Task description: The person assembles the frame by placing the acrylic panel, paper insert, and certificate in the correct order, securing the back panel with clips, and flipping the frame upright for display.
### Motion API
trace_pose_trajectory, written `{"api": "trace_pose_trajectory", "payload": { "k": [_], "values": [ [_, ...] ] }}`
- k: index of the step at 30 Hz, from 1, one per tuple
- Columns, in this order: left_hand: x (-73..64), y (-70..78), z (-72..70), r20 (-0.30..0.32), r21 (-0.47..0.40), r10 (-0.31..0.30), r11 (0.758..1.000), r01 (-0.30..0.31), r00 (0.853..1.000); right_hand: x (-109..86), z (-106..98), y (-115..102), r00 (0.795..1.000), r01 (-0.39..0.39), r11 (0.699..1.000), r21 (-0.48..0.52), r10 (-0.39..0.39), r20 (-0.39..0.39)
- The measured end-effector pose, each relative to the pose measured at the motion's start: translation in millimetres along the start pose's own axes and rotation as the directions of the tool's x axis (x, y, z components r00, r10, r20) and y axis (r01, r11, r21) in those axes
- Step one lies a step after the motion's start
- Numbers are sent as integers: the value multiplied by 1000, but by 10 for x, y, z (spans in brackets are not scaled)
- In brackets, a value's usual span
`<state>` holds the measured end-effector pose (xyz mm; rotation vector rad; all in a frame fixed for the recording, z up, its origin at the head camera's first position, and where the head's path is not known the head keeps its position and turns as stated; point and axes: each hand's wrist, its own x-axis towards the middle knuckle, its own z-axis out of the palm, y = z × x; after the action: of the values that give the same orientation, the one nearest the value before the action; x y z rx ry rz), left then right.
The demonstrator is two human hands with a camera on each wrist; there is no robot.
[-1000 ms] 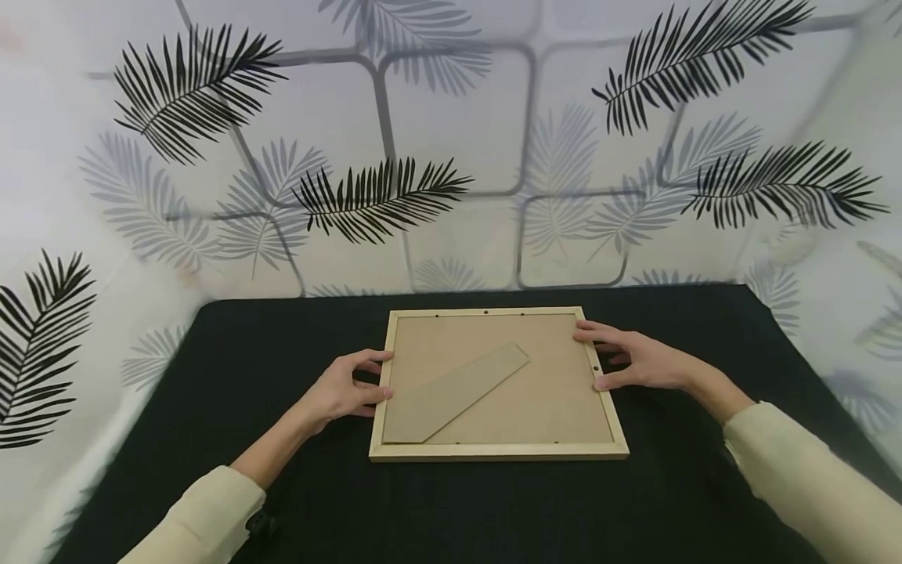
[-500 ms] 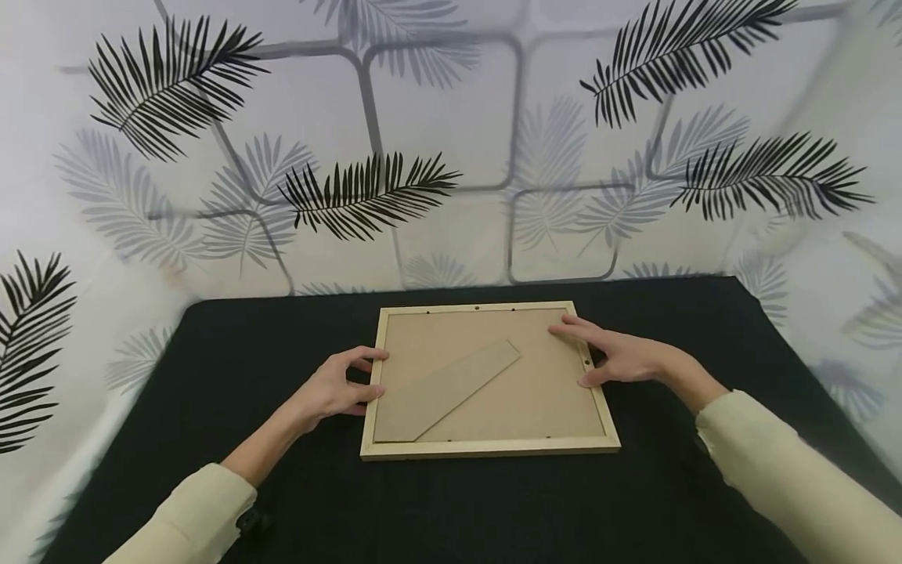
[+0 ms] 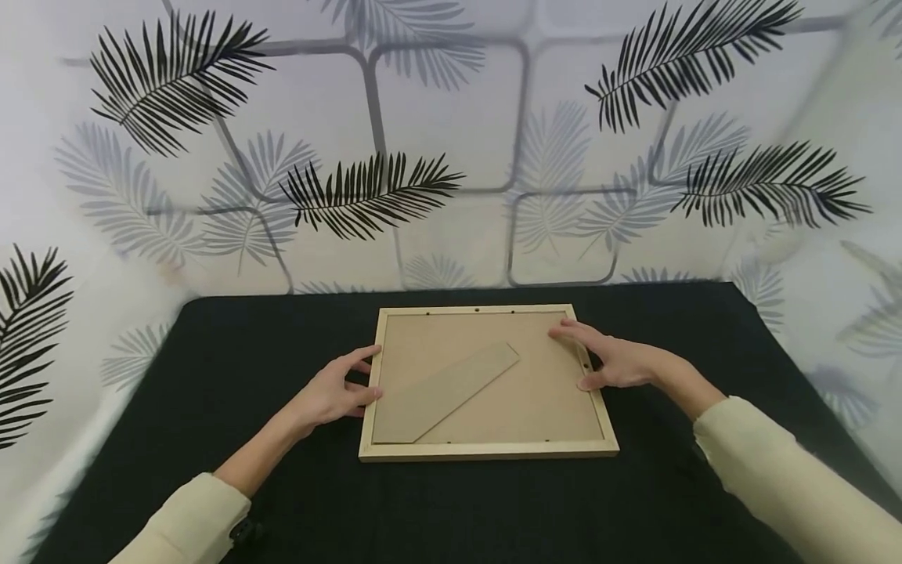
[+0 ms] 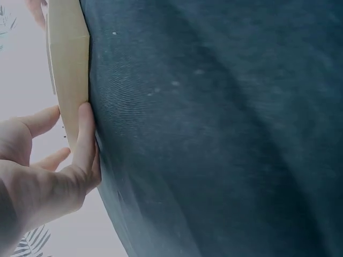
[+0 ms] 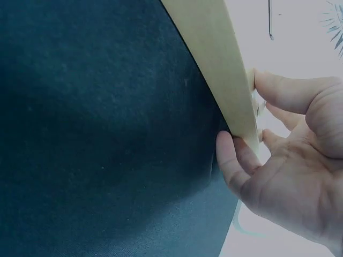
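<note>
A picture frame (image 3: 488,451) with a pale wooden border lies back side up on a black cloth. Its brown backing board (image 3: 543,395) carries a flat easel stand (image 3: 451,392) slanting across the left half. My left hand (image 3: 333,392) grips the left border, thumb on the rim and fingers along the outer side. At the right border my right hand (image 3: 627,362) holds the frame, its thumb on the rim and its forefinger reaching over the upper right corner area. In both wrist views, fingers press against the frame's wooden side (image 4: 69,64), low by the cloth.
Black cloth (image 3: 451,509) covers the table around the frame. Behind it and at both sides hangs a pale curtain (image 3: 451,117) printed with dark and grey leaves. Small dark fasteners (image 3: 477,310) sit along the frame's inner edge.
The right hand's fingers have slid farther in over the frame's right border. The left fingertips have drawn back slightly to the left edge. The frame stays flat; the head view has shifted slightly.
</note>
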<state>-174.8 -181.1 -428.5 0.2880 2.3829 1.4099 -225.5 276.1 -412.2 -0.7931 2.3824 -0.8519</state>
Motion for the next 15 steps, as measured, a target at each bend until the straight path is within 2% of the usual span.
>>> {"api": "trace_pose_trajectory", "payload": {
  "k": [4, 7, 11, 15],
  "values": [
    [-97, -63, -72, 47, -44, 16, 999, -14, 999, 56, 33, -54, 1000, 16, 1000, -10, -16, -16],
    [-143, -88, -84, 61, -91, 15, 996, -9, 998, 63, 22, -70, 999, 30, 997, -65, -32, -30],
    [-143, -84, -37, 46, -126, -7, 992, 13, 999, 75, -50, -90, 999, 39, 985, -171, -43, -17],
    [-114, -62, 1, 21, -134, -19, 991, 21, 1000, 195, -134, -117, 998, 29, 978, -204, -38, -43]
  ]
}}
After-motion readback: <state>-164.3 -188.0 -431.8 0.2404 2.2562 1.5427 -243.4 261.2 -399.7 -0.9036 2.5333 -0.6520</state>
